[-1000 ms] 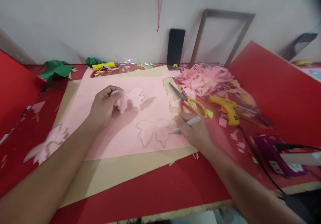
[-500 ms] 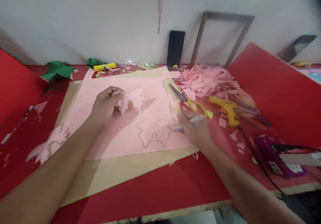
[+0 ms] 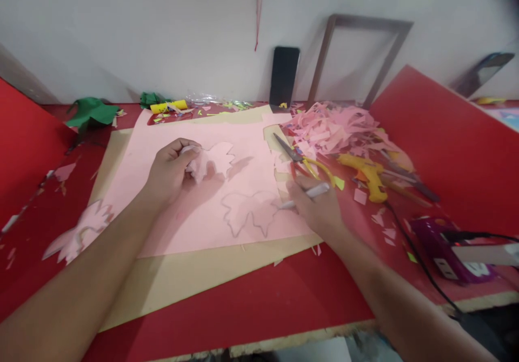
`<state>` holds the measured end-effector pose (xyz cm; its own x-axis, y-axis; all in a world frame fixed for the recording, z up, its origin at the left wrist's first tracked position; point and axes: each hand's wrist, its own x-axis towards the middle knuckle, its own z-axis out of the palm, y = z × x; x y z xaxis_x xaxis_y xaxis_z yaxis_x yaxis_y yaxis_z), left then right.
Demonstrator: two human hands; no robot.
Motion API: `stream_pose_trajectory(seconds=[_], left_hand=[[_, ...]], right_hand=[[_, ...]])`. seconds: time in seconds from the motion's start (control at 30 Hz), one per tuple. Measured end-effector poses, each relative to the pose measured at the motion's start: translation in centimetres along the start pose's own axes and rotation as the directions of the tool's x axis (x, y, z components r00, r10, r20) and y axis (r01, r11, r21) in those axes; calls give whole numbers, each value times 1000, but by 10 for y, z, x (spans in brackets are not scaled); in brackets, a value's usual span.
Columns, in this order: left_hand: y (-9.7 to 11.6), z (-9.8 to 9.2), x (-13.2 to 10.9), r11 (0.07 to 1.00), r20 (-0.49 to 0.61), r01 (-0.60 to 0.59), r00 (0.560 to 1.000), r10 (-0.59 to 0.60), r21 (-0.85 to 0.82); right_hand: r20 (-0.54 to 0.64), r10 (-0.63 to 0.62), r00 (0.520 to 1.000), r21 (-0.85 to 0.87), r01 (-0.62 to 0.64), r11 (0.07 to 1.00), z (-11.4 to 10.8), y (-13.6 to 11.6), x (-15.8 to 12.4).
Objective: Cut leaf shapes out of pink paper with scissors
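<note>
Cutout [image 3: 217, 156] pinched by left hand [image 3: 168, 166] | pen [image 3: 318, 190] gripped by right hand [image 3: 318, 210] | purple box [image 3: 433, 243] marking [image 3: 477, 268] blurred

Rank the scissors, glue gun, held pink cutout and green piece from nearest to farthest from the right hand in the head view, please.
1. Scissors, just beyond the right hand.
2. Glue gun, to its right.
3. Pink cutout, leftward, in the left hand.
4. Green piece, far back left.

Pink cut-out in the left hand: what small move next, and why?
Probably lay the cut-out flat on a bare part of the pink sheet: the left hand holds it raised there, one outline is already drawn nearby, and the right hand holds a pen.
</note>
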<state>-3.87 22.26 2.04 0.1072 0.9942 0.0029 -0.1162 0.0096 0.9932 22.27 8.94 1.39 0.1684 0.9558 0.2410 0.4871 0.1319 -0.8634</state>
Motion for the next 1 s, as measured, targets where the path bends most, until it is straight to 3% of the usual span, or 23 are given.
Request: stream_pose_trajectory(seconds=[0.17, 0.4, 0.6, 0.73, 1.0], left_hand=[[1, 0, 0, 1000, 5, 10, 1000, -10, -17], [-1, -1, 1, 1000, 21, -7, 1000, 7, 5], [0, -1, 1, 1000, 16, -12, 1000, 12, 9], [-1, -1, 2, 1000, -6, -3, 1000, 3, 16], [1, 1, 1, 1000, -9, 15, 1000, -15, 20]], right_hand=[[130, 102, 986, 118, -117, 986, 3, 0, -5], [133, 2, 991, 58, -9, 998, 4, 0, -8], [146, 40, 988, 129, -59, 990, 3, -4, -8], [233, 37, 972, 154, -74, 985, 7, -10, -10], [222, 25, 975, 63, -41, 997, 7, -11, -11]])
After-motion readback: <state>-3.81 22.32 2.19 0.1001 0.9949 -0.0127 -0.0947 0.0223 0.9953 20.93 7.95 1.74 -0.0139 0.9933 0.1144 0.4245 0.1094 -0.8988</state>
